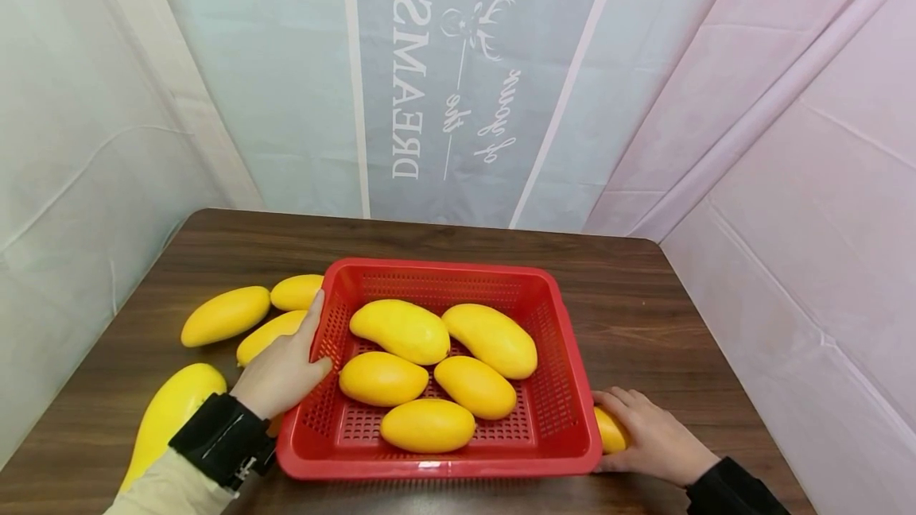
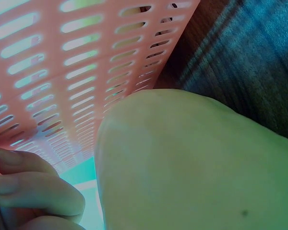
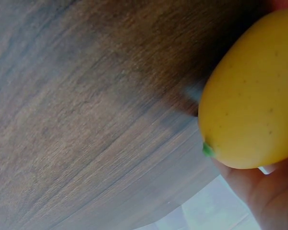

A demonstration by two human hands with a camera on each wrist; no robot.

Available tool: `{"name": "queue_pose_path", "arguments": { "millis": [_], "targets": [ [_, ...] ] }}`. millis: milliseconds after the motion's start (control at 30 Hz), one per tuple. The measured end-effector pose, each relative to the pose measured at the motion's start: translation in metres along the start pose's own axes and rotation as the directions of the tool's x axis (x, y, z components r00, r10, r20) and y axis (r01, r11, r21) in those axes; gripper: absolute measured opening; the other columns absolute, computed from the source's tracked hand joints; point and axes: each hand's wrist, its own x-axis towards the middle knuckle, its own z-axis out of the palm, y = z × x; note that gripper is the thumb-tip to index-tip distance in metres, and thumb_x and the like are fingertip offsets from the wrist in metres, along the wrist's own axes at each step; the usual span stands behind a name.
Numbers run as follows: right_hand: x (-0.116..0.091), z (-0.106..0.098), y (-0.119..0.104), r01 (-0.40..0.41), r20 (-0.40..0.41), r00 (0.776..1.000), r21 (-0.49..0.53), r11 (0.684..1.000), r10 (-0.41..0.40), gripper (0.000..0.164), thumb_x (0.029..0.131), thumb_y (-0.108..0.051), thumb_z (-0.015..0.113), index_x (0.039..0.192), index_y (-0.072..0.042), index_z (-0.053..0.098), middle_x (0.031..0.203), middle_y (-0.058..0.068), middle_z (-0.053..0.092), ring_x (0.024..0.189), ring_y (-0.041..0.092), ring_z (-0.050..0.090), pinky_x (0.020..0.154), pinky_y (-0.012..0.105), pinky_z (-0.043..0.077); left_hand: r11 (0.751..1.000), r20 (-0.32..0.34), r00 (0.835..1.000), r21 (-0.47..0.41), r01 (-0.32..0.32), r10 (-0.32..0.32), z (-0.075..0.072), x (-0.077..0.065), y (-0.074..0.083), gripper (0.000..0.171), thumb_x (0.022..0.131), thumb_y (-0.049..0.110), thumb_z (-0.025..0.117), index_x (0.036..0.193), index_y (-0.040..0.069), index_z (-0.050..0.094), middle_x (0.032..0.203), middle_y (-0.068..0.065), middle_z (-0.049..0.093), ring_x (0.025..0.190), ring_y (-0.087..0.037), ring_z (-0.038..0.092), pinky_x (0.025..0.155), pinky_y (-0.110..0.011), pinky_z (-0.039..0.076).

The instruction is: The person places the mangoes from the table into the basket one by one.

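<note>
A red plastic basket (image 1: 440,468) with slotted walls stands on the table, holding several yellow mangoes (image 1: 401,331) on its floor. My left hand (image 1: 282,372) grips its left rim, thumb over the inner side and the other fingers outside the wall. In the left wrist view those fingers (image 2: 38,189) appear bent beside the slots, and a large mango (image 2: 182,163) fills the foreground. Just right of the basket, my right hand (image 1: 654,437) holds a mango (image 3: 254,96) with a small green stem tip; the basket's rim partly hides this fruit in the head view.
Left of the basket lie more loose mangoes, one (image 1: 225,316) near the back and a bigger one (image 1: 172,412) by the left forearm. The brown wooden table (image 1: 644,324) ends at a printed curtain (image 1: 472,102) behind and a white sheet (image 1: 809,261) on the right.
</note>
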Motion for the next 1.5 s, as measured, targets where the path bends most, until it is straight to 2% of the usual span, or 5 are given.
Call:
{"name": "queue_pose_path", "arguments": {
  "millis": [267,567,867,1133,1500],
  "targets": [
    [0.000,0.003,-0.001,0.010,-0.017,1.000,-0.034,0.999,-0.011,0.084,0.065,-0.064,0.080,0.129,-0.015,0.059,0.111,-0.009,0.058,0.091,0.009,0.051,0.070,0.024,0.049,1.000,0.000,1.000,-0.006,0.006,-0.006,0.001,0.000,0.001,0.099,0.091,0.013,0.059,0.158,0.036,-0.009,0.095,-0.012,0.069,0.064,-0.017,0.071,0.058,-0.037,0.061],
    [0.001,0.004,0.000,0.017,-0.009,1.000,-0.024,1.000,-0.017,0.080,0.065,-0.060,0.082,0.128,-0.016,0.059,0.107,-0.011,0.056,0.087,0.006,0.049,0.066,0.022,0.047,1.000,-0.002,1.000,0.002,0.008,-0.008,0.000,0.000,0.001,0.098,0.091,0.013,0.059,0.158,0.036,-0.010,0.095,-0.013,0.069,0.064,-0.017,0.071,0.058,-0.037,0.061],
    [0.001,0.003,-0.001,-0.041,0.066,0.997,0.011,0.999,0.040,0.071,0.066,-0.042,0.085,0.127,-0.015,0.059,0.104,-0.008,0.055,0.084,0.008,0.048,0.064,0.023,0.045,1.000,0.006,1.000,-0.009,0.019,-0.019,0.000,0.000,0.002,0.099,0.091,0.013,0.059,0.158,0.036,-0.009,0.095,-0.013,0.069,0.064,-0.017,0.071,0.057,-0.037,0.061],
    [0.002,0.002,-0.001,-0.039,0.071,0.997,0.056,0.998,0.035,0.065,0.065,-0.036,0.087,0.120,-0.019,0.057,0.097,-0.011,0.054,0.080,0.005,0.047,0.063,0.022,0.043,1.000,0.002,1.000,0.007,0.014,-0.014,0.000,0.000,0.002,0.098,0.091,0.013,0.059,0.158,0.035,-0.010,0.093,-0.013,0.069,0.063,-0.017,0.071,0.056,-0.036,0.061],
    [0.002,-0.010,-0.008,-0.070,-0.007,0.998,-0.088,0.994,0.070,0.066,0.063,-0.042,0.085,0.120,-0.018,0.061,0.097,-0.010,0.054,0.074,0.004,0.048,0.059,0.022,0.041,1.000,0.001,1.000,0.003,0.008,-0.008,0.000,0.000,0.002,0.098,0.091,0.013,0.059,0.159,0.034,-0.009,0.095,-0.013,0.069,0.064,-0.017,0.071,0.057,-0.037,0.061]
  ]
}}
